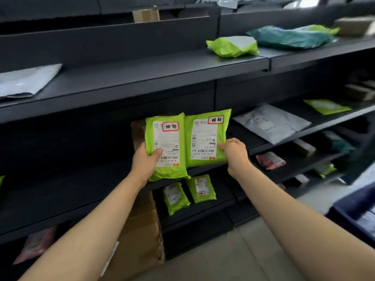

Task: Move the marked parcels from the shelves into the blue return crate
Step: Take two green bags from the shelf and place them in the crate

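Observation:
I hold two lime-green parcels side by side in front of the dark shelves. My left hand (146, 161) grips the left green parcel (169, 165) at its lower left corner. My right hand (233, 152) grips the right green parcel (205, 138) at its lower right edge. Each carries a white shipping label with a red-outlined sticker at the top, and both labels read upside down. Two smaller green parcels (175, 197) (202, 188) with labels lie on the shelf below. A dark blue crate (354, 214) shows at the right edge, partly out of frame.
Dark shelves (142, 78) hold more parcels: a grey mailer (271, 123), green bags (231, 46) (326, 106), a teal bag (290, 37), a pink packet (269, 160) and a white mailer (26, 81). A brown cardboard box (140, 230) stands on the floor under my arms.

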`<state>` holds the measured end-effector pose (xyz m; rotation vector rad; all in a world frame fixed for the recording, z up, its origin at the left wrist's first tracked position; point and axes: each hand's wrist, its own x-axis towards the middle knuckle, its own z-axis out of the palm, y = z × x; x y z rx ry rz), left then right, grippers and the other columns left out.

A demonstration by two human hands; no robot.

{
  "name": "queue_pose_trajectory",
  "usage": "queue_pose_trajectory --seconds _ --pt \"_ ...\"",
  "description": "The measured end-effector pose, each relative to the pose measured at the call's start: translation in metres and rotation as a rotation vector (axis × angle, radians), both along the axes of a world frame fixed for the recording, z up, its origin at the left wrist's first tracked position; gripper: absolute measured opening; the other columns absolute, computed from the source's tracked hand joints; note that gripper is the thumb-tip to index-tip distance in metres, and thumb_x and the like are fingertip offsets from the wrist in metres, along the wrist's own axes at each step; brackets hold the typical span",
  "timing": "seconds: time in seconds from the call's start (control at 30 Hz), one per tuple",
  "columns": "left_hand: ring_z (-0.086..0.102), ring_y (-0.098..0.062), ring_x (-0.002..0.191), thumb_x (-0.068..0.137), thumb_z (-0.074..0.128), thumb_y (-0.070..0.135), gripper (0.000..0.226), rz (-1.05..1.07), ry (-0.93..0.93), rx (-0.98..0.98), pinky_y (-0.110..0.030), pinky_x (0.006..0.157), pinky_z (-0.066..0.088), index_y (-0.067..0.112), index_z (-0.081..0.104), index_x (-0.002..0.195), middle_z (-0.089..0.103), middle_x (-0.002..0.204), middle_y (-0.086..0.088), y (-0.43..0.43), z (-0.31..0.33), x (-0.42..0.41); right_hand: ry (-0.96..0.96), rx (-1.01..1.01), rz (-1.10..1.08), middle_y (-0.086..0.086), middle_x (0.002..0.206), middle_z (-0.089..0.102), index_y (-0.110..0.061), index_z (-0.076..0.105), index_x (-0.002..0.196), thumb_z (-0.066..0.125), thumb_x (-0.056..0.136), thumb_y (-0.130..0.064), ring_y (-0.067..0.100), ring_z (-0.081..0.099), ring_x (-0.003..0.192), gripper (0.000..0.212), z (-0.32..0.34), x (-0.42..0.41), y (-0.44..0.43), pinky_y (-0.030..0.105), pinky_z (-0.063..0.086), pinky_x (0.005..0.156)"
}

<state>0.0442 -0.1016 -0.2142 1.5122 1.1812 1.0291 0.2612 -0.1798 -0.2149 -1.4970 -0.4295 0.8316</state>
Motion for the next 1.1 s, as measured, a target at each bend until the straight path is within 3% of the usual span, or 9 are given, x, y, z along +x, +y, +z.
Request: queue_pose_trajectory --seconds 0.07,0.13,0.3,0.47,0.63,0.73,0.83,0.93,1.1 --pt "0.062 -0.02 0.097 0.089 0.059 0.01 0.028 -0.07 0.008 0.019 -0.034 0.083 0.051 0.013 0.055 0.117 0.064 0.109 -0.002 -0.011 0.001 0.041 -0.008 -0.011 -0.084 0.008 0.081 0.056 -0.016 0.049 0.071 0.056 0.086 -0.004 0.026 0.054 0.085 0.02 0.002 0.032 -0.027 0.041 0.046 0.075" --pt "0.063 -0.02 0.095 0.089 0.059 0.011 0.026 -0.14 0.017 0.026 -0.033 0.081 0.051 0.014 0.055 0.114 0.064 0.107 -0.002 -0.022 0.002 0.079 -0.001 -0.024 -0.158 0.013 0.091 0.062 -0.016 0.05 0.074 0.057 0.087 -0.005 0.031 0.06 0.09 0.017 0.003 0.063 -0.053 0.049 0.051 0.084" --pt "0.064 -0.018 0.092 0.089 0.06 0.012 0.027 -0.324 0.026 0.044 -0.032 0.077 0.053 0.013 0.055 0.115 0.064 0.108 -0.003 -0.046 0.0 0.169 0.006 -0.031 -0.354 0.015 0.096 0.063 -0.016 0.05 0.074 0.055 0.088 -0.005 0.03 0.062 0.083 0.019 0.002 0.13 -0.116 0.045 0.053 0.078" --pt "0.063 -0.019 0.095 0.088 0.061 0.014 0.019 -0.501 0.062 0.06 -0.035 0.08 0.053 0.019 0.055 0.106 0.065 0.11 -0.004 -0.069 -0.008 0.255 0.026 -0.044 -0.568 0.019 0.106 0.064 -0.017 0.05 0.075 0.056 0.087 -0.003 0.038 0.063 0.101 0.019 -0.001 0.178 -0.165 0.057 0.051 0.089" --pt "0.062 -0.006 0.082 0.089 0.06 0.014 0.021 -0.686 0.035 0.051 -0.012 0.056 0.048 0.018 0.056 0.109 0.063 0.094 0.009 -0.091 -0.013 0.34 0.043 -0.019 -0.773 0.016 0.1 0.065 -0.015 0.051 0.076 0.054 0.087 0.0 0.031 0.068 0.087 0.018 -0.006 0.225 -0.21 0.047 0.058 0.079" --pt "0.065 -0.016 0.09 0.09 0.058 0.014 0.016 -0.828 0.026 -0.003 -0.024 0.064 0.054 0.021 0.053 0.103 0.065 0.098 0.004 -0.109 -0.013 0.389 0.033 -0.023 -0.868 0.016 0.101 0.066 -0.013 0.051 0.079 0.052 0.087 0.0 0.031 0.068 0.088 0.015 -0.006 0.254 -0.238 0.044 0.059 0.076" --pt "0.064 -0.024 0.097 0.09 0.058 0.013 0.017 -0.917 0.013 -0.018 -0.038 0.081 0.055 0.02 0.053 0.104 0.065 0.11 -0.007 -0.123 -0.01 0.434 0.031 0.004 -0.941 0.012 0.093 0.068 -0.012 0.051 0.079 0.05 0.088 0.0 0.025 0.069 0.076 0.015 -0.003 0.282 -0.259 0.033 0.056 0.058" --pt "0.065 -0.027 0.099 0.09 0.059 0.013 0.013 -1.004 0.01 -0.053 -0.046 0.085 0.055 0.02 0.054 0.1 0.066 0.111 -0.009 -0.132 -0.008 0.474 0.039 0.019 -1.012 0.011 0.091 0.067 -0.011 0.052 0.083 0.048 0.089 0.001 0.024 0.068 0.076 0.014 -0.003 0.306 -0.274 0.032 0.054 0.059" --pt "0.067 -0.016 0.086 0.089 0.059 0.014 0.011 -1.131 -0.008 -0.036 -0.027 0.061 0.057 0.022 0.053 0.095 0.066 0.097 0.0 -0.148 -0.012 0.531 0.04 0.004 -1.125 0.009 0.091 0.067 -0.011 0.052 0.085 0.05 0.089 -0.001 0.022 0.069 0.076 0.011 -0.011 0.34 -0.295 0.032 0.055 0.062"
